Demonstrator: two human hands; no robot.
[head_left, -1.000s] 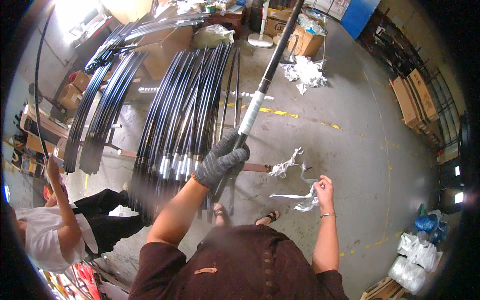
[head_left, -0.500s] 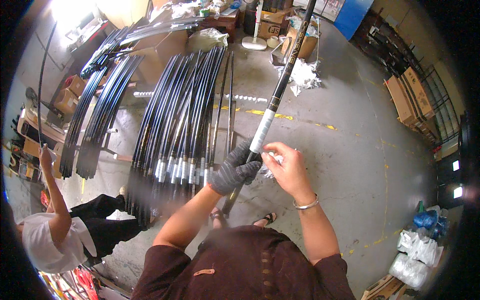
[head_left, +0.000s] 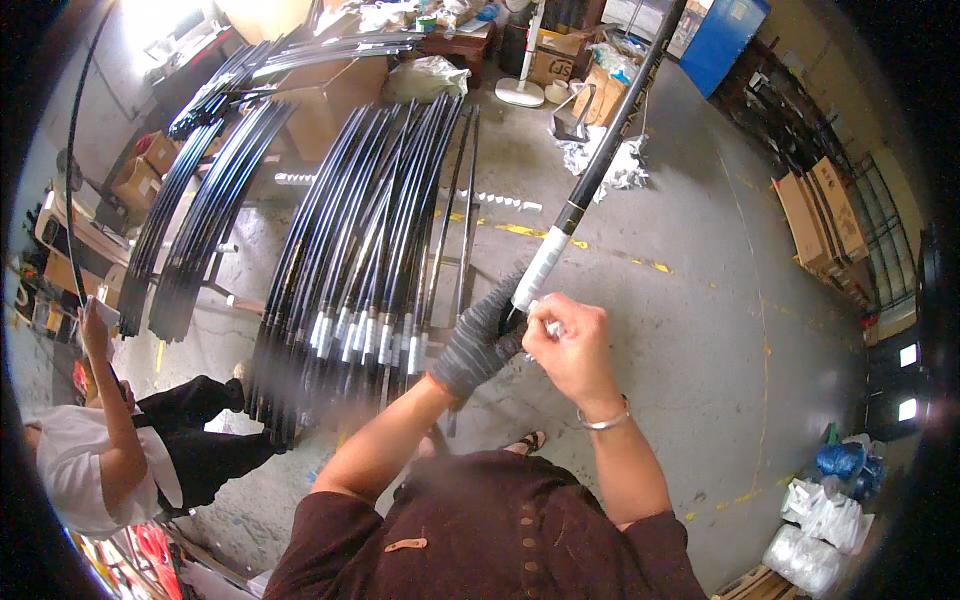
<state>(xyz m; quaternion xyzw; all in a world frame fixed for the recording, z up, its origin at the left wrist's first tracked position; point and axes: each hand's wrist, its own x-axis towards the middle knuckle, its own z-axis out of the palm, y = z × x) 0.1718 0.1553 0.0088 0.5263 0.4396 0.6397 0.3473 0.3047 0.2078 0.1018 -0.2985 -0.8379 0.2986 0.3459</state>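
A long black fishing rod (head_left: 598, 165) with gold markings slants up and away to the right in front of me. My left hand (head_left: 475, 348), in a dark grey striped glove, is closed round it just below a white wrapped section (head_left: 541, 268). Bare and wearing a bangle, my right hand (head_left: 570, 342) is curled at the lower end of that section. Its fingers pinch a small crumpled white wad (head_left: 555, 328), whose material I cannot make out. Left of my hands, many similar rods (head_left: 350, 250) lie side by side, several with white sections.
Further left lie more black rods (head_left: 215, 220). A person in a white top (head_left: 90, 465) stands at the left holding a long thin rod (head_left: 73, 210). A white stand base (head_left: 520, 92) and crumpled white material (head_left: 620, 165) are ahead; cartons (head_left: 820, 215) and wrapped bundles (head_left: 815, 530) are right.
The rod has tilted further right, its white section moving slightly right and down. My right hand's fingers have curled in tighter at the rod, and my left hand has shifted a little right.
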